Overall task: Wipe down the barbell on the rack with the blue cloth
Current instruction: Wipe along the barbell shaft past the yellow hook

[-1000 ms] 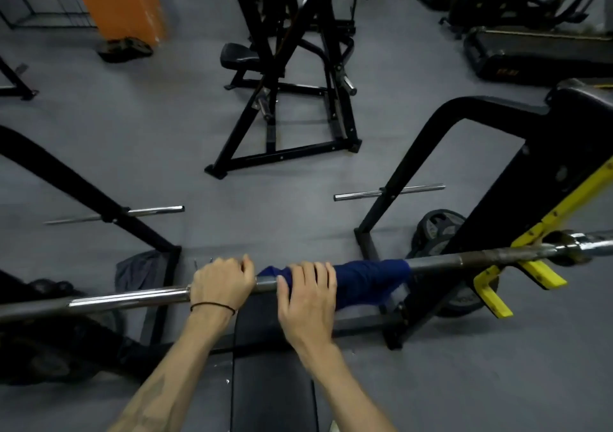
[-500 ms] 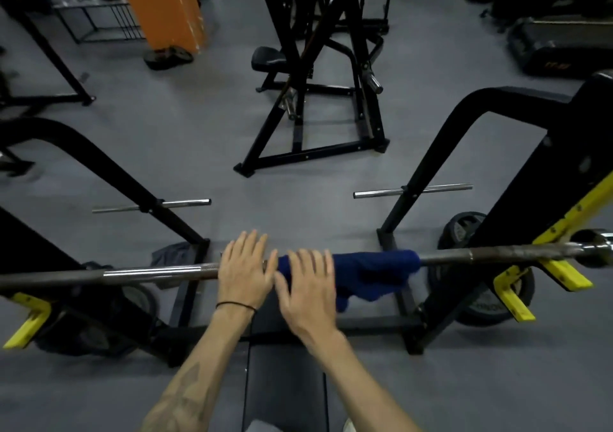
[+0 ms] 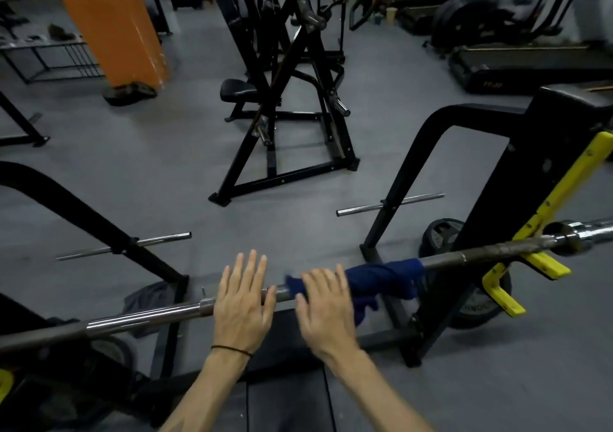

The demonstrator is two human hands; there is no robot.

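Observation:
A steel barbell (image 3: 142, 320) lies across the rack, running from lower left up to the right, where its sleeve rests on a yellow hook (image 3: 544, 262). A blue cloth (image 3: 384, 277) is draped around the bar right of centre. My left hand (image 3: 243, 302) lies flat over the bare bar with straight, spread fingers. My right hand (image 3: 326, 308) rests on the left end of the cloth, fingers fairly straight and laid over the bar; its fingertips look blurred.
A black bench pad (image 3: 288, 398) sits under my arms. Black rack uprights (image 3: 424, 172) with chrome plate pegs (image 3: 388, 204) flank the bar. A weight plate (image 3: 441, 232) leans at the right. A black machine frame (image 3: 285, 106) and an orange pillar (image 3: 112, 23) stand beyond.
My left hand went from gripping the bar to lying flat with fingers spread. My right hand's fingers straightened over the cloth. The camera view shifted.

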